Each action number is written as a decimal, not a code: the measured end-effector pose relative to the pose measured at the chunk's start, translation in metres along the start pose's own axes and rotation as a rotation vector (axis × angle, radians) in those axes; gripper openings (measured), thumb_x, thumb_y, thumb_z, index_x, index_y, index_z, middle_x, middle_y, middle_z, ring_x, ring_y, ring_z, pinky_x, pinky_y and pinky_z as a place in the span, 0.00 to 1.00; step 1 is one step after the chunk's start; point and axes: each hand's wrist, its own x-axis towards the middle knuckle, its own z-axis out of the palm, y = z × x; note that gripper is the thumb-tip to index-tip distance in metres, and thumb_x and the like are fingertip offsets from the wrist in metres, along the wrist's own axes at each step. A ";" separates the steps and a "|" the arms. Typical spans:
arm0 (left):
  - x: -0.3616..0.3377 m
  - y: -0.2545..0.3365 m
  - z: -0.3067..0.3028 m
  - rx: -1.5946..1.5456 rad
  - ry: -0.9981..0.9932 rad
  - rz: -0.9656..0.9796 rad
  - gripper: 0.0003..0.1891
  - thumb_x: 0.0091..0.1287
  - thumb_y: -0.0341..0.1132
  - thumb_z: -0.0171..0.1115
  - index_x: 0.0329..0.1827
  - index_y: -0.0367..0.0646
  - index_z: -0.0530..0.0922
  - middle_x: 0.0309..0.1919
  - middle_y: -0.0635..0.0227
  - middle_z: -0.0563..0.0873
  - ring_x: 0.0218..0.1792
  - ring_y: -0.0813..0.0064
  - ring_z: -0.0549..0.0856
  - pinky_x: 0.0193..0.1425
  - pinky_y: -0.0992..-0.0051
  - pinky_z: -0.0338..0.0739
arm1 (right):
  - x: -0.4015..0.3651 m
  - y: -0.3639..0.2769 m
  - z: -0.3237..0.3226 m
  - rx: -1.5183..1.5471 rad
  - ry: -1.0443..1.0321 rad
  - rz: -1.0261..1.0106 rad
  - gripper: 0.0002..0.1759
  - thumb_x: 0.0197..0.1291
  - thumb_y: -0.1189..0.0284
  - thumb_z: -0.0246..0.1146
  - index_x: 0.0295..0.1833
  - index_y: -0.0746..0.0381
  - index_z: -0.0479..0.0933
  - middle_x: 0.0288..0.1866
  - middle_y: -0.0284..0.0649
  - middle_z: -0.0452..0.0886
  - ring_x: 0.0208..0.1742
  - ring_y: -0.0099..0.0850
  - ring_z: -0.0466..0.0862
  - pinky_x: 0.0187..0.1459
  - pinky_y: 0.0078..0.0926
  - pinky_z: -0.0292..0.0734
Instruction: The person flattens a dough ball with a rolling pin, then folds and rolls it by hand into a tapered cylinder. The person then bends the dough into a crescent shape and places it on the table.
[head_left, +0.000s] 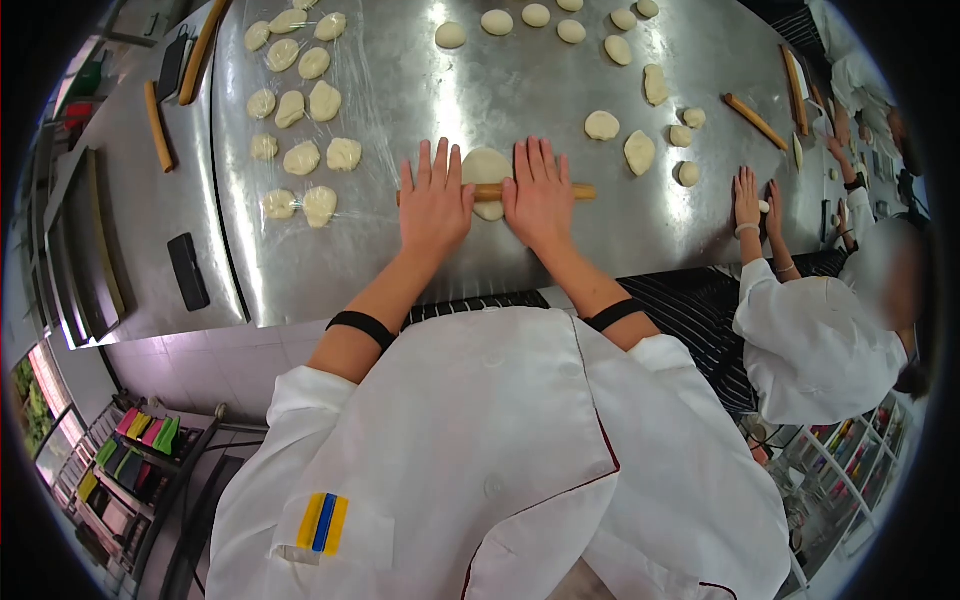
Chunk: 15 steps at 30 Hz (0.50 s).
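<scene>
A wooden rolling pin lies crosswise over a flattened oval of dough on the steel table. My left hand rests flat on the pin's left part, its fingers stretched forward past the wood. On the right part lies my right hand, palm down with straight fingers. Both thumbs point inward beside the dough. The dough shows in front of the pin and a little behind it, between my hands.
Dough pieces under clear film lie to the left. More dough balls and flattened pieces are at the back and right. A black case sits at left. A co-worker's hands are on the table at right, near another rolling pin.
</scene>
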 end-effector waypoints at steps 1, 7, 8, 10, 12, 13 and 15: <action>0.006 -0.001 -0.001 0.025 0.009 -0.001 0.28 0.77 0.45 0.49 0.76 0.41 0.70 0.76 0.55 0.71 0.78 0.49 0.65 0.80 0.41 0.54 | 0.006 0.001 0.000 -0.009 0.012 0.008 0.32 0.70 0.59 0.54 0.74 0.65 0.69 0.77 0.53 0.70 0.80 0.49 0.65 0.79 0.55 0.53; 0.044 -0.010 0.000 0.085 0.023 -0.001 0.28 0.78 0.46 0.48 0.79 0.48 0.67 0.78 0.56 0.68 0.79 0.46 0.62 0.80 0.38 0.50 | 0.043 0.005 -0.001 0.001 0.062 0.062 0.33 0.70 0.61 0.55 0.77 0.62 0.67 0.80 0.51 0.65 0.81 0.51 0.61 0.79 0.60 0.53; 0.049 -0.011 0.001 0.098 0.027 -0.009 0.28 0.78 0.46 0.47 0.80 0.49 0.66 0.78 0.57 0.68 0.80 0.46 0.61 0.80 0.39 0.49 | 0.048 0.005 -0.001 0.007 0.057 0.075 0.33 0.70 0.60 0.56 0.78 0.61 0.66 0.80 0.50 0.63 0.82 0.51 0.60 0.78 0.61 0.52; 0.057 -0.014 0.002 0.086 0.024 -0.016 0.29 0.78 0.47 0.46 0.80 0.48 0.66 0.78 0.58 0.67 0.80 0.45 0.60 0.81 0.39 0.48 | 0.054 0.007 -0.001 0.019 0.066 0.082 0.33 0.70 0.60 0.56 0.78 0.61 0.65 0.78 0.50 0.64 0.80 0.52 0.60 0.78 0.63 0.51; 0.064 -0.017 0.003 0.074 0.024 -0.025 0.29 0.79 0.47 0.46 0.80 0.47 0.65 0.78 0.58 0.67 0.80 0.45 0.59 0.81 0.39 0.47 | 0.060 0.008 -0.001 0.031 0.077 0.084 0.34 0.70 0.60 0.57 0.78 0.60 0.64 0.77 0.49 0.66 0.79 0.52 0.61 0.78 0.64 0.51; 0.069 -0.019 0.004 0.063 0.031 -0.022 0.29 0.79 0.47 0.46 0.80 0.47 0.65 0.78 0.59 0.67 0.80 0.44 0.59 0.81 0.39 0.47 | 0.064 0.008 -0.001 0.033 0.095 0.096 0.33 0.71 0.60 0.57 0.78 0.60 0.65 0.74 0.48 0.67 0.76 0.52 0.63 0.77 0.65 0.51; 0.082 -0.024 0.005 0.051 0.040 -0.017 0.29 0.79 0.48 0.46 0.80 0.47 0.65 0.78 0.59 0.66 0.80 0.44 0.59 0.81 0.39 0.48 | 0.075 0.010 0.000 0.032 0.115 0.108 0.33 0.71 0.59 0.57 0.78 0.60 0.65 0.70 0.48 0.69 0.73 0.52 0.66 0.77 0.65 0.52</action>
